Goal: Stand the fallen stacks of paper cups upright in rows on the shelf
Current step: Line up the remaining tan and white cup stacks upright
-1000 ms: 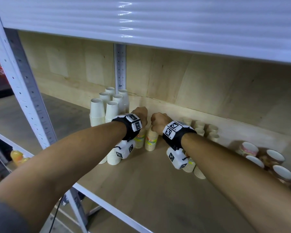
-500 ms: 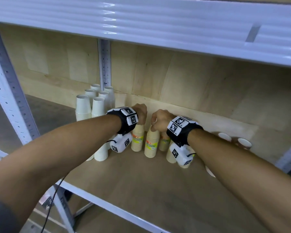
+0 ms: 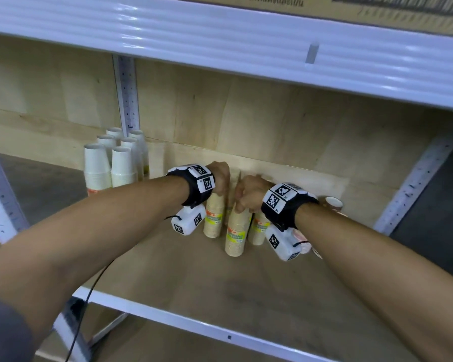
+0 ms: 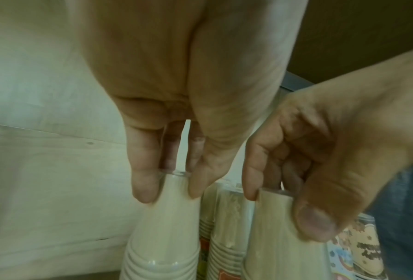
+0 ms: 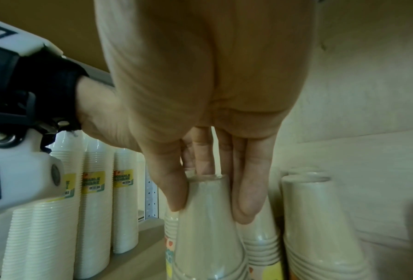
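Observation:
Two beige cup stacks in clear wrap stand upright mid-shelf. My left hand pinches the top of the left stack from above; the left wrist view shows its fingertips round that stack's top. My right hand grips the top of the nearer stack, and its fingers close on the stack's top in the right wrist view. A third beige stack stands just behind my right wrist. More beige stacks stand to the right.
Several upright white cup stacks stand in rows at the back left by the steel upright. Patterned cups lie behind my right wrist. The upper shelf's beam hangs low overhead. Bare shelf board lies at the front.
Both hands have stayed on the tops of the two beige stacks. The stack under my right hand now stands nearer the front. My head view has swung right.

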Demonstrator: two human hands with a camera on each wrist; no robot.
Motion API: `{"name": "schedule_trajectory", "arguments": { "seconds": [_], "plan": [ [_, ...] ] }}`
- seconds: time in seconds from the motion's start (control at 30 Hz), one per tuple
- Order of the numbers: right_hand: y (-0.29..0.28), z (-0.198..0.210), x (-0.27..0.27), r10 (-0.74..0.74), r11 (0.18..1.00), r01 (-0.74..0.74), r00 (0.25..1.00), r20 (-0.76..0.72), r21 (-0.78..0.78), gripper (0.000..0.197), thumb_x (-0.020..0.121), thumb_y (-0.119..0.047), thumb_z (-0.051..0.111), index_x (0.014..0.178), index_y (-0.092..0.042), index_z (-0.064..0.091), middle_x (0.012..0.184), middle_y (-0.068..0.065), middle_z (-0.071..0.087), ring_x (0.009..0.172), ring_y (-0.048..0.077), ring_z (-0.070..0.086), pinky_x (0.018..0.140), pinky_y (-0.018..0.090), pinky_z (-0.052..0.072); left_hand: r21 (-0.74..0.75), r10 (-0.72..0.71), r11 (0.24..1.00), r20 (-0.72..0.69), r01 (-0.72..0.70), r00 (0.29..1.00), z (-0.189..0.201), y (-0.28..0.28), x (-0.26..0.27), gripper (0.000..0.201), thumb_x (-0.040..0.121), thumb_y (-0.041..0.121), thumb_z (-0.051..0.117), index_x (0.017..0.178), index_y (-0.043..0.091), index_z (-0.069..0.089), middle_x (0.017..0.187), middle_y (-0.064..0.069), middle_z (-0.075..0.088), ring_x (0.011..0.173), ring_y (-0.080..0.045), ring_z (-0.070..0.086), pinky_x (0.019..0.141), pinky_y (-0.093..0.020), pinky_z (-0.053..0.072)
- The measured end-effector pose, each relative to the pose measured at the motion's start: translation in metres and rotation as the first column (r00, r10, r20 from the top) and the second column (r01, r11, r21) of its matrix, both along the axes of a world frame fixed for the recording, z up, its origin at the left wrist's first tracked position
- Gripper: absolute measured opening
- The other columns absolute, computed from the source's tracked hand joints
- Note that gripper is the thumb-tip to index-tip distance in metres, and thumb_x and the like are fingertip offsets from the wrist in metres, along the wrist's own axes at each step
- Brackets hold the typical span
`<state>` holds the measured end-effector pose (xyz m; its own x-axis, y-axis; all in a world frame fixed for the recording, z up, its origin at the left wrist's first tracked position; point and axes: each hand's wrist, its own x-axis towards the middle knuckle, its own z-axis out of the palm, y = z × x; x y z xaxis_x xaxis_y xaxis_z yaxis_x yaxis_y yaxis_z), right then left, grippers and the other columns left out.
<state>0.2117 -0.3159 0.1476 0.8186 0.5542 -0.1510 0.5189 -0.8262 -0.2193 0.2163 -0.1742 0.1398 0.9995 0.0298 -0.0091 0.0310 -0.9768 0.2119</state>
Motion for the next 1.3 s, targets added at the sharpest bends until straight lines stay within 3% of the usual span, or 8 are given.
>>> {"name": "schedule_trajectory", "arguments": {
  "seconds": [0.1,0.2,0.33,0.47,0.6,0.73,1.0,1.3],
  "plan": [
    [-0.006,-0.002,0.000,-0.024,1.000,0.024,0.999,0.022,-0.017,0.037,0.078,-0.018,0.078,0.111,-0.008,0.067,0.102,0.004,0.064,0.099,0.025,0.066,0.086,0.038,0.057,0.035,-0.011,0.999,0.001,0.010,1.000,0.000,-0.011,-0.002,0.037,0.085,0.013,0.069,0.063,0.026,0.042,0.093,-0.002,0.056,0.086,-0.013,0.053,0.070,-0.018,0.044],
    [-0.009,-0.003,0.002,-0.058,0.998,0.058,0.998,0.025,-0.009,0.039,0.074,-0.019,0.080,0.109,-0.008,0.067,0.103,0.011,0.069,0.094,0.027,0.068,0.081,0.036,0.057,0.012,-0.015,1.000,0.015,0.015,1.000,-0.003,-0.012,-0.002,0.031,0.085,0.013,0.068,0.067,0.025,0.046,0.091,-0.002,0.056,0.085,-0.013,0.053,0.063,-0.018,0.043],
    [-0.011,-0.005,0.003,-0.066,0.998,0.065,0.998,0.014,0.019,0.036,0.074,-0.017,0.080,0.107,-0.007,0.069,0.102,0.010,0.070,0.093,0.025,0.068,0.080,0.036,0.058,-0.002,-0.030,1.000,0.035,0.030,0.999,-0.005,-0.017,-0.002,0.016,0.086,0.012,0.065,0.079,0.023,0.057,0.090,0.000,0.057,0.084,-0.013,0.054,0.075,-0.020,0.043],
    [-0.013,-0.008,0.007,-0.057,0.998,0.057,0.998,0.006,0.039,0.030,0.076,-0.015,0.078,0.103,-0.005,0.070,0.100,0.010,0.071,0.093,0.024,0.067,0.079,0.035,0.057,-0.025,-0.041,0.999,0.052,0.042,0.998,-0.010,-0.019,0.000,0.028,0.089,0.010,0.061,0.069,0.025,0.051,0.089,0.000,0.057,0.083,-0.013,0.052,0.073,-0.019,0.040],
    [-0.015,-0.011,0.010,-0.048,0.998,0.047,0.999,0.011,0.040,0.026,0.075,-0.015,0.078,0.098,-0.004,0.072,0.101,0.010,0.071,0.094,0.025,0.067,0.083,0.038,0.058,-0.002,-0.031,1.000,0.076,0.031,0.997,-0.014,-0.020,0.001,0.012,0.090,0.008,0.058,0.089,0.016,0.067,0.095,-0.007,0.062,0.085,-0.016,0.055,0.059,-0.018,0.039],
    [-0.017,-0.015,0.012,-0.043,0.998,0.043,0.999,0.005,0.045,0.026,0.077,-0.015,0.077,0.100,-0.004,0.072,0.104,0.010,0.071,0.095,0.024,0.067,0.086,0.038,0.057,-0.036,-0.048,0.998,0.068,0.051,0.997,-0.015,-0.019,0.004,0.025,0.091,0.007,0.058,0.112,0.008,0.071,0.115,-0.009,0.068,0.104,-0.023,0.062,0.075,-0.021,0.040],
    [-0.018,-0.008,0.011,-0.032,0.997,0.035,0.999,-0.032,0.073,0.036,0.079,-0.017,0.077,0.112,-0.006,0.069,0.111,0.008,0.068,0.099,0.022,0.064,0.080,0.029,0.051,-0.076,-0.033,0.996,0.050,0.037,0.998,-0.012,-0.018,0.006,0.026,0.087,0.006,0.061,0.110,0.009,0.072,0.114,-0.010,0.069,0.102,-0.026,0.064,0.081,-0.030,0.051],
    [0.005,0.023,0.012,-0.057,0.989,0.037,0.989,0.135,0.141,0.033,0.076,-0.030,0.077,0.100,-0.008,0.071,0.100,0.004,0.068,0.084,0.018,0.062,0.062,0.023,0.045,-0.100,0.001,0.995,0.123,0.012,0.992,0.035,0.008,0.000,0.041,0.084,0.010,0.071,0.124,0.016,0.064,0.128,-0.005,0.055,0.112,-0.023,0.057,0.079,-0.024,0.042]
  ]
}}
